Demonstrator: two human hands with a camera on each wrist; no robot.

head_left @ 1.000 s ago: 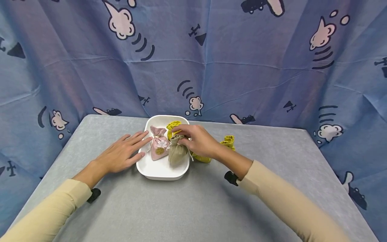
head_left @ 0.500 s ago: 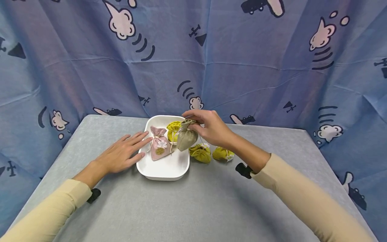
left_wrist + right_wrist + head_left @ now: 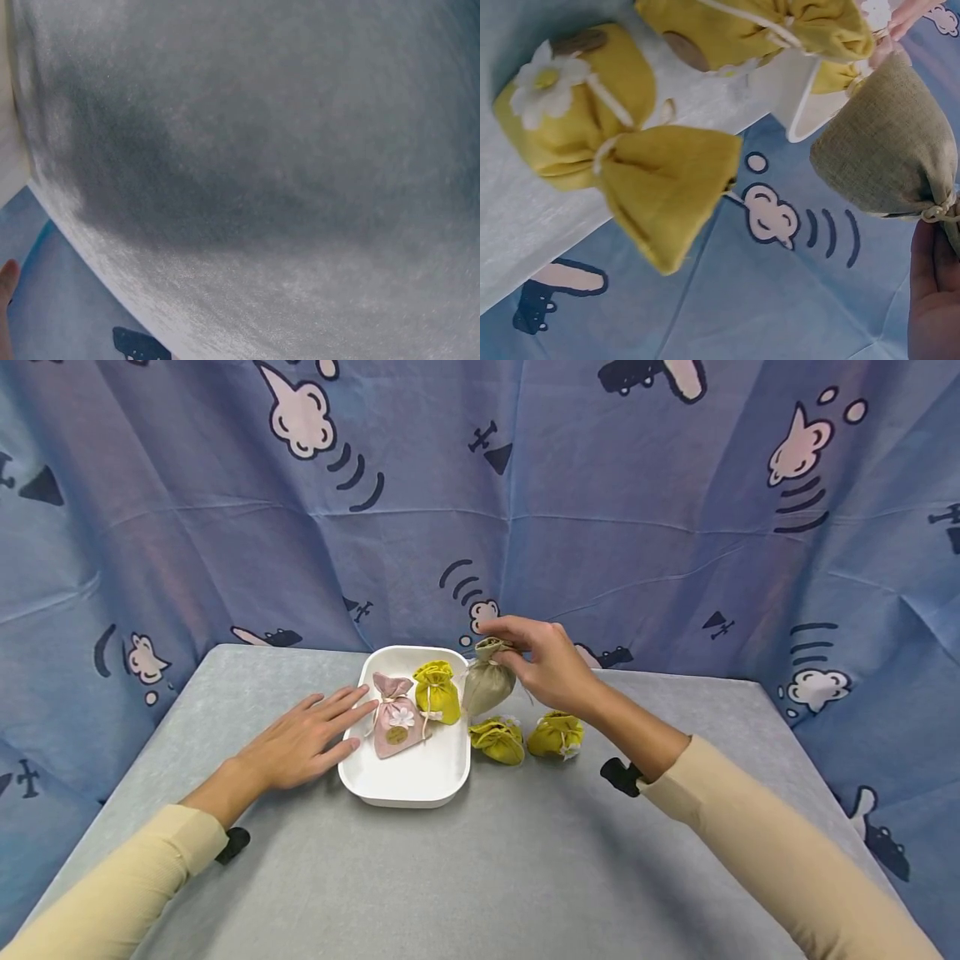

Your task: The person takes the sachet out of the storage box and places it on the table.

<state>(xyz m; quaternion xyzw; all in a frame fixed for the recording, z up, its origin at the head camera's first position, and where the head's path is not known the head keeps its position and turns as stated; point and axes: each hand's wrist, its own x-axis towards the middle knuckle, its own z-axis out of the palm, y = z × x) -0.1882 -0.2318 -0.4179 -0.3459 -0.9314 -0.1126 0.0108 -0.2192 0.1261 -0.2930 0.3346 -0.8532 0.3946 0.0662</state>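
Observation:
My right hand (image 3: 551, 662) pinches a khaki drawstring pouch (image 3: 487, 685) by its gathered neck, just past the right rim of a white tray (image 3: 405, 785). In the right wrist view the khaki pouch (image 3: 892, 139) hangs from the fingers, off the table. My left hand (image 3: 307, 739) lies with fingers spread, its fingertips at the tray's left rim. Inside the tray are a pink pouch (image 3: 395, 735) with a white flower and round tag, and a yellow pouch (image 3: 438, 697) behind it. The left wrist view shows mostly grey tablecloth.
Two more yellow pouches lie on the grey table (image 3: 480, 877) right of the tray: one beside the rim (image 3: 497, 742), another farther right (image 3: 556, 737). A blue patterned curtain (image 3: 637, 568) hangs behind the table's far edge.
My right hand has lifted the khaki pouch out of the tray and carried it right and back, uncovering the yellow pouch inside. The left hand has stayed still.

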